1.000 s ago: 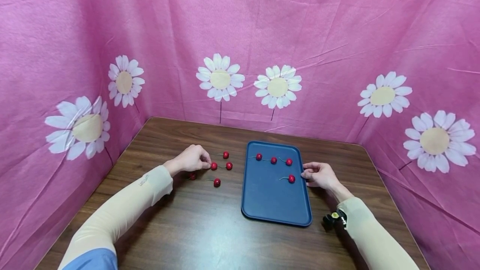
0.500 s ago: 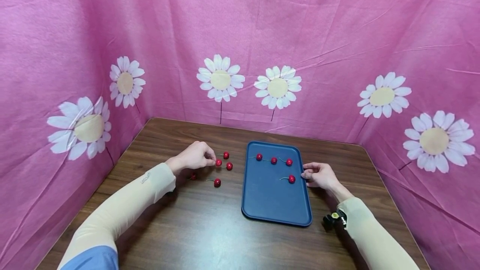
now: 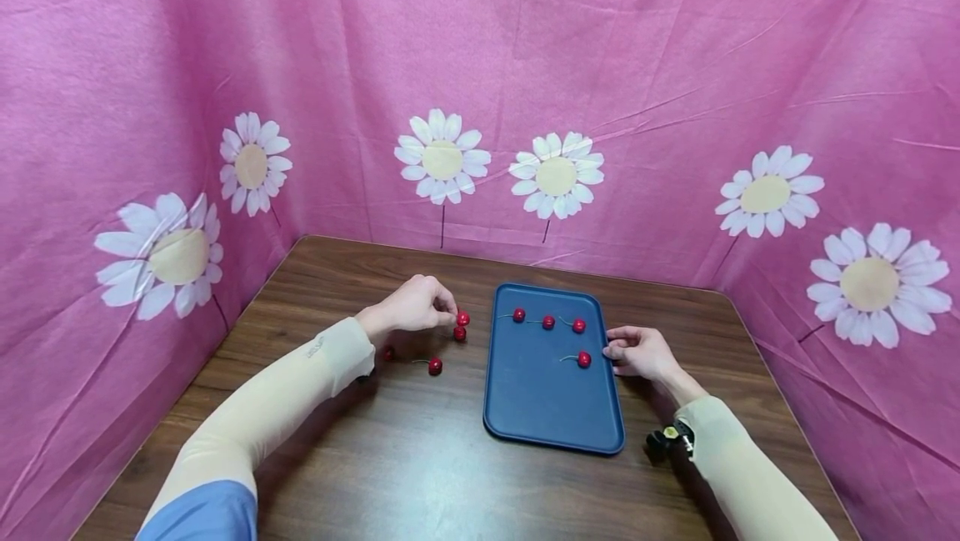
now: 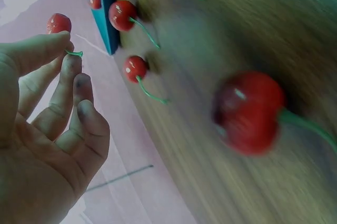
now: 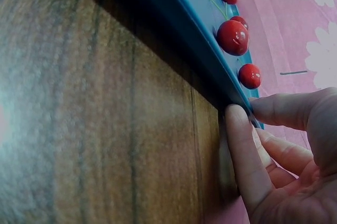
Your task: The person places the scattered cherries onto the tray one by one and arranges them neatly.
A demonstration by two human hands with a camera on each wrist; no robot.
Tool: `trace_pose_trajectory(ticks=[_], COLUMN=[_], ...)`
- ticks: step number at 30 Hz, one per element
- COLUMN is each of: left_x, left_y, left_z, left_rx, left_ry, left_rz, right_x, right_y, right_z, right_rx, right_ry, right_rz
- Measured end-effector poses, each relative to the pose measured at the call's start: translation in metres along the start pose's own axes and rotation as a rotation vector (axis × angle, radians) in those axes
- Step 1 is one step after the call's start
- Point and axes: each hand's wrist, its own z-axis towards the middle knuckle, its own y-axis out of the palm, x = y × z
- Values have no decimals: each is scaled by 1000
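My left hand pinches a red cherry by its green stem between thumb and forefinger, left of the tray in the head view. The held cherry is raised off the table. Below it lies a loose cherry, and another cherry lies nearer me. A further cherry sits partly hidden by my left wrist. My right hand grips the right rim of the blue tray; in the right wrist view the thumb and fingers are on either side of that edge. Several cherries rest on the tray.
The brown wooden table carries everything. A pink curtain with printed daisies surrounds its back and sides. Three tray cherries form a row toward the far end; one more cherry lies nearer the right rim.
My left hand has lifted its cherry and moved right and slightly away from me, toward the tray. It now covers a table cherry seen earlier. The right hand and tray stay put.
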Motion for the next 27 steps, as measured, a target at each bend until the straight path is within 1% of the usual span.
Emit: trace_pose_trajectory(ticks=[6,10,17,23,27], left_x=[13,22,34,47,56], left_y=[7,10,16,27,38], left_z=[15,25,40,53,63], left_rx=[-14,-24,-39,-26,-33], left_ry=[38,59,52,95,116], left_rz=[-16,-6,-14,26,42], right_x=[0,1,0,0,0], right_y=[1,1,1,1,0], right_z=[1,0,0,0,0], right_rx=[5,7,3,-1,0], right_ry=[6,6,6,3,6], right_rz=[-2,-13,-5,2,0])
